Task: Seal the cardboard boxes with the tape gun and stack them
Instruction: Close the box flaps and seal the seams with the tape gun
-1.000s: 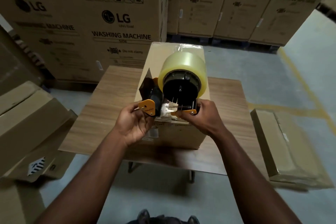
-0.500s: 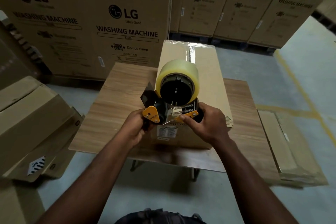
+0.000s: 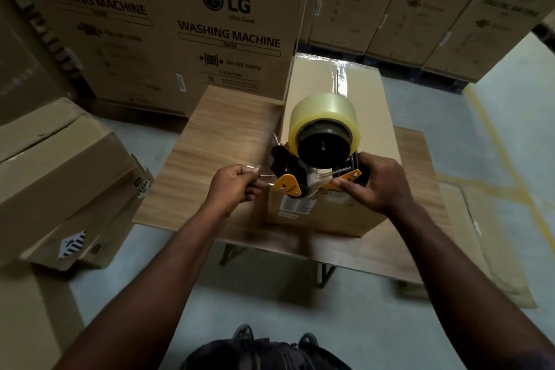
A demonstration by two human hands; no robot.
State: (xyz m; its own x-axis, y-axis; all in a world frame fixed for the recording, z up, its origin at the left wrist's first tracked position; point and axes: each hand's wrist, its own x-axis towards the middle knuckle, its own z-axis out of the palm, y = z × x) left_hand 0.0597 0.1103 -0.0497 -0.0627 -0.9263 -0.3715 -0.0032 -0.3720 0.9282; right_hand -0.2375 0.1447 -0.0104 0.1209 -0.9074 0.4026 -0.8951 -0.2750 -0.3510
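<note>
the right grip (image 3: 378, 186) curls round the tape gun (image 3: 315, 165), held at the near top edge of the taped cardboard box (image 3: 375, 117) on the wooden surface (image 3: 216, 135), while the left grip (image 3: 232, 189) pinches the clear tape end (image 3: 261, 176) just beside the gun.

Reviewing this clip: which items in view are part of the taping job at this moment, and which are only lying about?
In use:
- tape gun, gripped by the right hand
- tape end, pinched by the left hand
- box on the table

Lying about:
- washing machine cartons behind
- tilted boxes on the floor, left
- flat carton on the floor, right
</note>
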